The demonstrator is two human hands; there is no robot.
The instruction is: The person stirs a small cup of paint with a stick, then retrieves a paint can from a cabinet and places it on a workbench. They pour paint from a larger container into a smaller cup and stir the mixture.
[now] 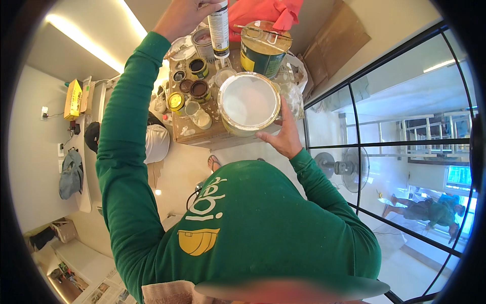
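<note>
My left hand (183,17) is raised at the far end of the work surface, its fingers closed on the upper part of a white sealant cartridge (218,33). My right hand (286,133) grips the right side of a round paint can (249,101), thumb along the near side and fingers along the far side. A pale, whitish surface fills the can's top; whether it is paint or a lid I cannot tell. Just beyond stands a larger dark green can (263,50) with a stick lying across its top. Small open pots (200,90) stand left of the paint can.
A paint-stained box-like stand (190,133) holds several cans and cups. Red cloth (268,15) lies at the back. On the right is a black-framed glass partition (357,116), with a fan (349,167) and a person (430,210) visible in it. A grey backpack (72,175) hangs at left.
</note>
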